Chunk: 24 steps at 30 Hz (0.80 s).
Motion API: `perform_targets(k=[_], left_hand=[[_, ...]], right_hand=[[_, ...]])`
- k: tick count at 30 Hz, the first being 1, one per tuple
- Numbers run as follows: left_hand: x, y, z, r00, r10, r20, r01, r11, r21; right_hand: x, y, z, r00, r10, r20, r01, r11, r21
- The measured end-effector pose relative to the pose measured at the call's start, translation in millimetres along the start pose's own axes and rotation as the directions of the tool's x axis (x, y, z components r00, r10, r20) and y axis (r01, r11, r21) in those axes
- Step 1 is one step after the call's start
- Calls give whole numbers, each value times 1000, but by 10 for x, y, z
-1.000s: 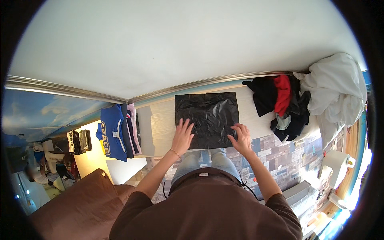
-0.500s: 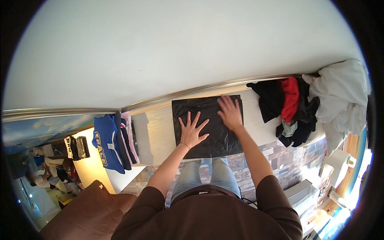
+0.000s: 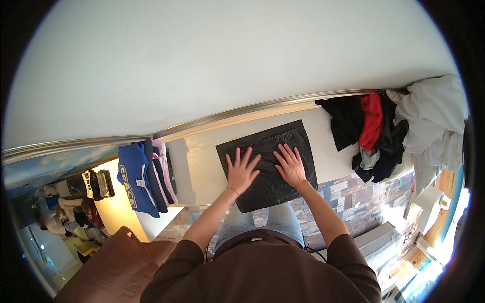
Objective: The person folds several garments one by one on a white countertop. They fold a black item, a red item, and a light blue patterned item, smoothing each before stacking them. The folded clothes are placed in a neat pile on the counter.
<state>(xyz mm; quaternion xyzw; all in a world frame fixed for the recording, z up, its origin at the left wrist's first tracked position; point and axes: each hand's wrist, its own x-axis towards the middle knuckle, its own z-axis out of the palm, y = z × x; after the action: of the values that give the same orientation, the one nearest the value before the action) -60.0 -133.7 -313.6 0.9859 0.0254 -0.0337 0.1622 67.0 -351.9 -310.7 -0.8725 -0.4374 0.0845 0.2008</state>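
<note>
A black plastic bag (image 3: 268, 174), wrinkled and glossy, lies flat and slightly turned on the pale tabletop (image 3: 204, 156). Its near edge overhangs the table toward my legs. My left hand (image 3: 241, 170) rests palm down on the bag's left half, fingers spread. On the right half lies my right hand (image 3: 291, 165), flat, its fingers a little apart. Neither hand grips anything. Whether something is inside the bag cannot be seen.
Folded clothes, a blue printed shirt (image 3: 134, 177) outermost, lie at the table's left end. A pile of black and red garments (image 3: 371, 118) sits at the right, beside bunched white cloth (image 3: 429, 118). A wall with a metal trim (image 3: 242, 109) runs behind. A brown chair (image 3: 113, 267) stands lower left.
The bag has turned on the table, its right side shifting right and its near edge coming closer to me. My right hand, blurred and higher before, has come down onto it.
</note>
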Motion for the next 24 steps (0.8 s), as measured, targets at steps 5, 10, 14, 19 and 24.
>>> perform_targets(k=[5,10,14,19,24], left_hand=[[282,-684,-142,957,-234,-169,260,953,154],[178,-267,-235,953,-272,-136,276,961,11],[-104,182,171,995,-43,-86,47,998,40],[-46,121,147,994,-104,-18,105,991,80],[60,43,88,997,-70,-40,73,994,81]], right_hand=[[48,-43,-35,999,43,1,-43,999,-13],[117,-284,1,1000,-7,6,7,999,36],[283,-373,145,976,-173,135,174,985,3],[687,184,-114,993,-12,119,37,977,-209],[903,997,-396,957,291,4,-274,906,-323]])
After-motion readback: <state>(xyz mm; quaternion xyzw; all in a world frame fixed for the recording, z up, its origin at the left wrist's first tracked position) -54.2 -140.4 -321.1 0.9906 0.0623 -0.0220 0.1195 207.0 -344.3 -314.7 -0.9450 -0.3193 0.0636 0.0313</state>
